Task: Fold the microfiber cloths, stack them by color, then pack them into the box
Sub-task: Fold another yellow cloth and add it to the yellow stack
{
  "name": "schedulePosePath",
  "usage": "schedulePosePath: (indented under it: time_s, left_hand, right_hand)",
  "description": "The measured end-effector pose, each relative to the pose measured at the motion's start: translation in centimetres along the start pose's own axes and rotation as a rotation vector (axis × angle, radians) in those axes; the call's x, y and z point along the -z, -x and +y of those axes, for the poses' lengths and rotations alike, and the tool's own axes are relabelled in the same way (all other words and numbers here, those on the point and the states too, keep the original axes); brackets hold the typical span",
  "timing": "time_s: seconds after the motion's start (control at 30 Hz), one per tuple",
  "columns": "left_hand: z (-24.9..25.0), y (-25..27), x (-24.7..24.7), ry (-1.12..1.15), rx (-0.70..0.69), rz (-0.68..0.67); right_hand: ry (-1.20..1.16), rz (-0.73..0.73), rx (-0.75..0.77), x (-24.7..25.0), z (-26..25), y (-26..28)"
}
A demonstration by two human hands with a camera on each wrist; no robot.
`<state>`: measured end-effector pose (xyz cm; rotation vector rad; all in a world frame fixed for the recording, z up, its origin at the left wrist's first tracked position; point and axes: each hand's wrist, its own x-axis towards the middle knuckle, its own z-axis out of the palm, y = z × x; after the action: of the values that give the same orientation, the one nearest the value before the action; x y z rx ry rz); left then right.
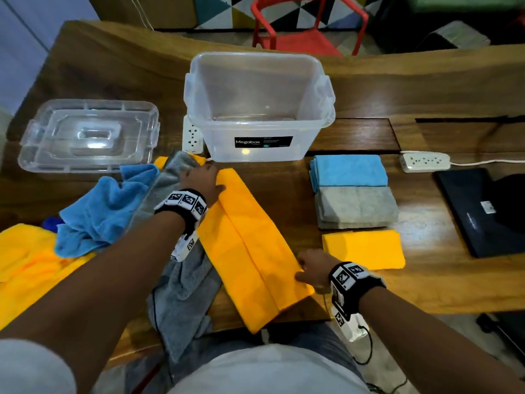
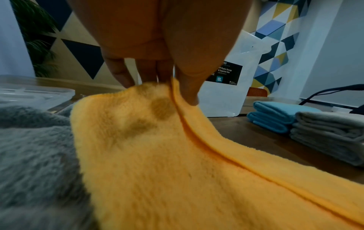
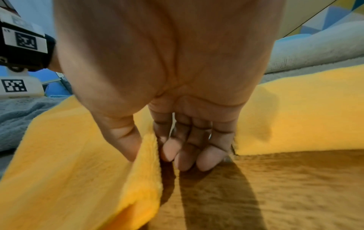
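Now both hands are on the long orange microfiber cloth (image 1: pixel 252 245), folded into a strip that runs diagonally across the brown wooden table (image 1: pixel 355 89). The left hand (image 1: pixel 203 177) pinches the far end of the strip between thumb and fingers; the left wrist view shows the fingertips (image 2: pixel 187 91) clamped on the raised edge. The right hand (image 1: pixel 312 268) grips the near end at the table's near edge, thumb on top of the fold and fingers (image 3: pixel 206 158) curled beneath it.

Just beyond the strip stands the clear plastic storage box (image 1: pixel 258 109), open, its black label reading "Megabox"; from the left wrist the same label shows "Plastic Storage & Organizer Box" and "12L". The clear plastic lid (image 1: pixel 88 135) lies flat to the left of it.

Off to the right, three folded piles sit in a row: the folded light blue cloths (image 1: pixel 349 172) farthest, the folded grey cloths (image 1: pixel 358 207) touching them, and the folded orange cloth (image 1: pixel 363 248) nearest.

On the left, unfolded: a crumpled blue cloth (image 1: pixel 99 209), a loose grey cloth (image 1: pixel 181 294) partly under the strip, and a rumpled orange cloth (image 1: pixel 25 257).
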<state>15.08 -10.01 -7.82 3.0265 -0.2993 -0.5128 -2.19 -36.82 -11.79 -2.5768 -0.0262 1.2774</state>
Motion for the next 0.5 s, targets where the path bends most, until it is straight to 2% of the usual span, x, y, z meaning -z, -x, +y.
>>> schedulePosePath:
  time_s: [0.17,0.2,0.27,0.33,0.37,0.43,0.5]
  left_hand:
    - [-0.6,4.8,-2.6,0.154,0.006,0.218]
    - [-0.5,6.1,-3.4,0.171,-0.017,0.252]
    - [0.1,8.9,-5.4,0.187,-0.16,0.288]
    - [0.8,11.9,-7.9,0.197,-0.358,0.242]
    - [1.2,13.4,-9.0,0.19,-0.413,0.204]
    - [1.9,16.1,-11.0,0.214,-0.446,0.116]
    - [2.3,18.0,-13.3,0.239,-0.416,0.049]
  right_hand:
    - [-0.049,-0.046,0.026,1.6,-0.2,0.1]
    - [-0.045,-0.063,0.046,1.8,-0.2,0.0]
    - [-0.044,-0.076,0.104,1.8,0.0,-0.1]
    - [-0.016,-0.068,0.181,1.6,0.3,-0.3]
    - [0.015,-0.063,0.218,1.4,0.5,-0.2]
    - [0.053,-0.055,0.276,1.2,0.7,-0.2]
    - [0.106,-0.052,0.321,1.1,0.6,0.0]
